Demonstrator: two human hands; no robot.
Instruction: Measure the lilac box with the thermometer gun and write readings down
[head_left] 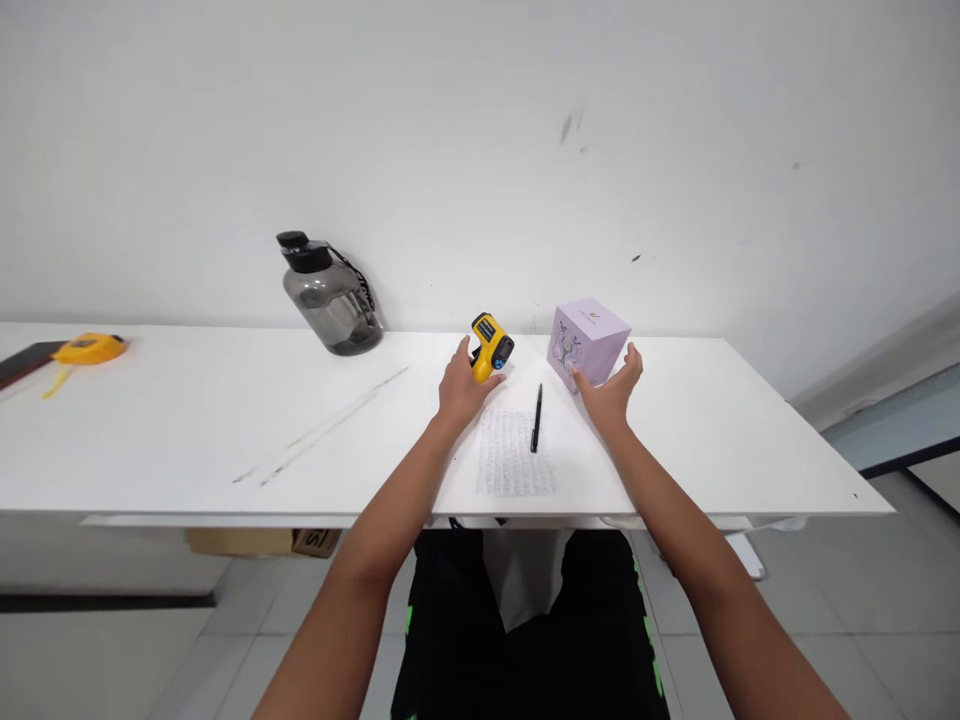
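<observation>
My left hand [463, 385] is closed around the handle of a yellow and black infrared thermometer gun [489, 340], thumb on its near right side. Its nose points to the right and towards me. My right hand [611, 393] grips a lilac cardboard box [592, 335] with a printed flower design, the thumb on the front face and the fingers at its right side. Between and below the hands lies a sheet of paper with handwriting [510, 465]. A black pen [537, 420] rests across its upper right part.
A grey see-through water bottle [334, 305] with a black lid stands by the wall, left of my hands. Farther left lies a yellow tape measure [90, 348] beside a dark flat object [26, 362]. The white table [712, 430] ends at my lap; a cardboard box [247, 541] sits below.
</observation>
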